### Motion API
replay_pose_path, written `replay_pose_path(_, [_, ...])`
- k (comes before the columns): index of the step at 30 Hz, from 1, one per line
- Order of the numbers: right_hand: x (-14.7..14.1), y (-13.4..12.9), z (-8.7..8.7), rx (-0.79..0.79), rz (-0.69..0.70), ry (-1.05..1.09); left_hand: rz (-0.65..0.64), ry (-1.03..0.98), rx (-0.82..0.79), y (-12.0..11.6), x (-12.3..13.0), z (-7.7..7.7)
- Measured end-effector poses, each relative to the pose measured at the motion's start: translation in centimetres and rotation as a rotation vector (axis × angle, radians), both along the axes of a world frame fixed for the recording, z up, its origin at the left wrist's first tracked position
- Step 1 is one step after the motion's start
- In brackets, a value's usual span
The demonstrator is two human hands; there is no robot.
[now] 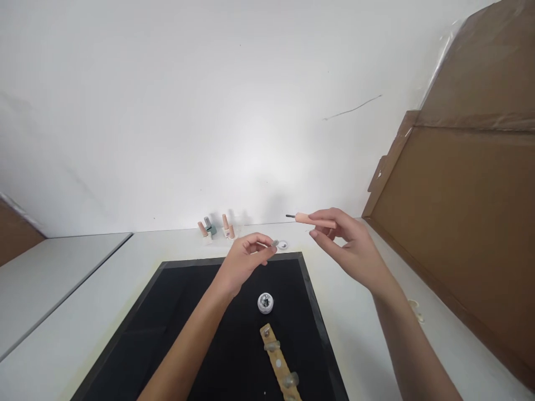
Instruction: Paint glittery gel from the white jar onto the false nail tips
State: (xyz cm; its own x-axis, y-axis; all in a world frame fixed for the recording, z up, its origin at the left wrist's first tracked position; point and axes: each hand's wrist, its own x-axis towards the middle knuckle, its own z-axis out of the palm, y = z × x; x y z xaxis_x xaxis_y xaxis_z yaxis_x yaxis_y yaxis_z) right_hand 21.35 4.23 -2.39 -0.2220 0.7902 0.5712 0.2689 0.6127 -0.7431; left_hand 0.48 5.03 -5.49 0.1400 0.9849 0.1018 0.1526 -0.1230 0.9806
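Note:
My right hand [343, 242] grips a nail polish brush [313, 220] by its long peach cap, the dark bristle end pointing left. Between the thumb and fingertips of my left hand [249, 255] is a small greyish nail tip [275, 243]. Bristles and nail tip are apart. Below my left hand, a small round jar [265, 303] with shiny silvery contents sits on the black mat [188, 312]. Nearer to me lies a wooden strip [279, 363] carrying several clear nail tips.
Several nail polish bottles [226, 227] stand by the wall at the back left. A small round white lid [283, 244] lies just beyond the mat. Cardboard [460, 223] rises along the right side. A pale object [416, 311] rests beside my right forearm.

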Motion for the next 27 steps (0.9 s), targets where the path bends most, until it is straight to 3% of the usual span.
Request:
replay_pose_path(2, [-0.6,1.0,-1.6,-0.278,0.100,0.289,0.011,0.000,-0.017,-0.3,-0.2,-2.0])
replay_pose_path(3, [-0.9,1.5,-2.6,-0.342,0.117,0.339,0.023,0.003,-0.023,-0.5,-0.4,-3.1])
replay_pose_path(7, [-2.3,2.2,-7.3,-0.534,0.128,0.452,0.092,0.007,-0.009,-1.8,-1.7,-7.1])
replay_pose_path(10, [-3.1,1.7,-10.3,-0.628,0.110,0.546,0.153,0.004,0.031,-2.7,-2.6,-9.1])
replay_pose_path(14, [-3.8,0.3,-12.9,-0.712,0.093,0.595,0.231,0.004,0.058,-3.7,-3.2,-10.9])
replay_pose_path(20, [-4.4,-1.3,-14.8,-0.769,0.077,0.510,0.242,0.123,0.030,-5.5,-4.0,-12.9])
replay_pose_path(27, [-4.7,-0.7,-17.2,-0.700,-0.032,0.405,0.237,0.188,-0.008,-4.8,-4.7,-14.1])
